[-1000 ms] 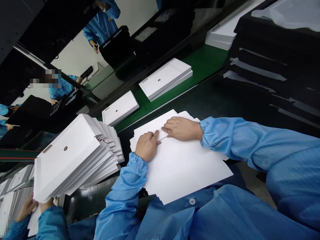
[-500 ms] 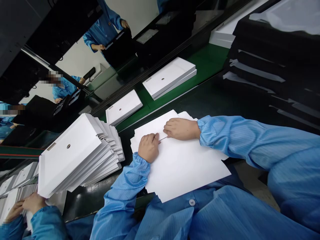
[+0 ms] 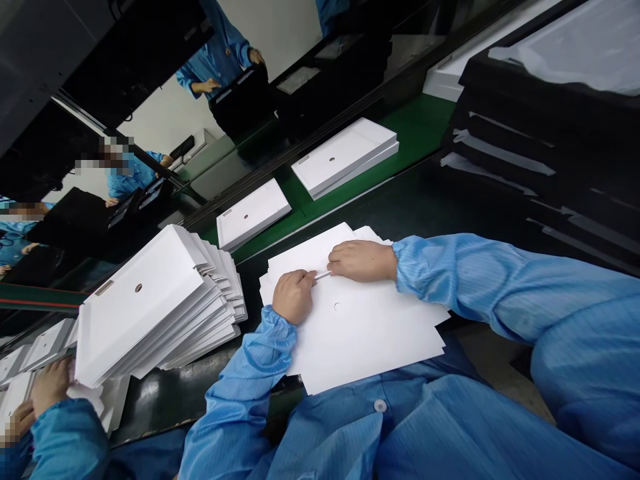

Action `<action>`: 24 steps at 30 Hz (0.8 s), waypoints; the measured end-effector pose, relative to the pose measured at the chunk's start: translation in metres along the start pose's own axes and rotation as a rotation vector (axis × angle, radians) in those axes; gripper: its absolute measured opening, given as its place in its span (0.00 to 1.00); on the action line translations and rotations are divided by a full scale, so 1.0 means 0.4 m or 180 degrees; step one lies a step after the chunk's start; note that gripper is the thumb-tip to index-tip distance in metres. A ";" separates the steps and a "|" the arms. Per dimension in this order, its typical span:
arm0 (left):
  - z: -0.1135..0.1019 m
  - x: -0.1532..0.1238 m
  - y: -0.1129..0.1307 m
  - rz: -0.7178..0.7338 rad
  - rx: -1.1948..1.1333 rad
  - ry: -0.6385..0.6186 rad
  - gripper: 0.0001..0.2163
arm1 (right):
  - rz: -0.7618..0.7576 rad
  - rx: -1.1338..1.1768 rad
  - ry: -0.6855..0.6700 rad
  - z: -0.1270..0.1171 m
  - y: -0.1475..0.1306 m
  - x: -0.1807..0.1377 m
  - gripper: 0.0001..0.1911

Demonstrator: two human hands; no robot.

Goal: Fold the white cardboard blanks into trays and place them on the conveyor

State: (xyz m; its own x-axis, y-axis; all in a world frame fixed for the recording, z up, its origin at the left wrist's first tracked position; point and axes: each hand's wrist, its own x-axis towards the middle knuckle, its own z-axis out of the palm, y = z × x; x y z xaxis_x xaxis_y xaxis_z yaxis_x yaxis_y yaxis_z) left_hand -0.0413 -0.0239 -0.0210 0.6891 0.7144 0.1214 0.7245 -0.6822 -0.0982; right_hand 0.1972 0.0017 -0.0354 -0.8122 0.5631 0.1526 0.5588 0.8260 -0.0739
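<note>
At the front edge of the dark, smooth bench, a flat white sheet is laid over a loose stack of matching sheets, whose squared corners are fanned out beneath it. Along its far side a narrow raised fold is formed; one end is pinched by the left hand, and the other is gripped under the bent fingers of the right hand, whose thumb is hidden. A faint curved cut is shown near the fold. Both forearms are covered by blue, finely striped sleeves, gathered at the cuffs. To the left, shallow white trays are heaped unevenly, the topmost pierced by a round hole. Beyond, similar flat white boxes are set on a green surface. To the right, black slabs are stacked.
</note>
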 end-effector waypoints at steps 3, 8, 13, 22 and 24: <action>0.008 -0.006 -0.001 0.0048 0.0105 0.0252 0.12 | 0.0031 -0.0158 0.0015 -0.013 0.002 -0.008 0.17; 0.015 -0.020 -0.002 0.0021 0.0254 0.0544 0.11 | 0.0042 -0.0434 0.0269 -0.034 0.043 -0.083 0.15; 0.016 -0.022 0.001 0.0045 0.0168 0.0598 0.10 | -0.0102 -0.0736 0.0510 -0.012 0.077 -0.158 0.15; 0.028 -0.024 -0.009 -0.0097 -0.0020 0.0595 0.10 | -0.0415 -0.0984 0.0488 0.000 0.072 -0.144 0.16; 0.030 -0.026 -0.012 -0.0096 -0.0050 0.0618 0.10 | -0.0474 -0.0948 0.0369 -0.011 0.075 -0.143 0.17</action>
State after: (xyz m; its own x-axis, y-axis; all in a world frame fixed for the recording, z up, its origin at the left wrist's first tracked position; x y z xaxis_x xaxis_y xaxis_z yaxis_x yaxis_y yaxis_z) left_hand -0.0518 -0.0260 -0.0335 0.6507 0.6920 0.3126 0.7434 -0.6645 -0.0764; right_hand 0.2611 -0.0060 -0.0421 -0.8736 0.4161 0.2523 0.4738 0.8457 0.2458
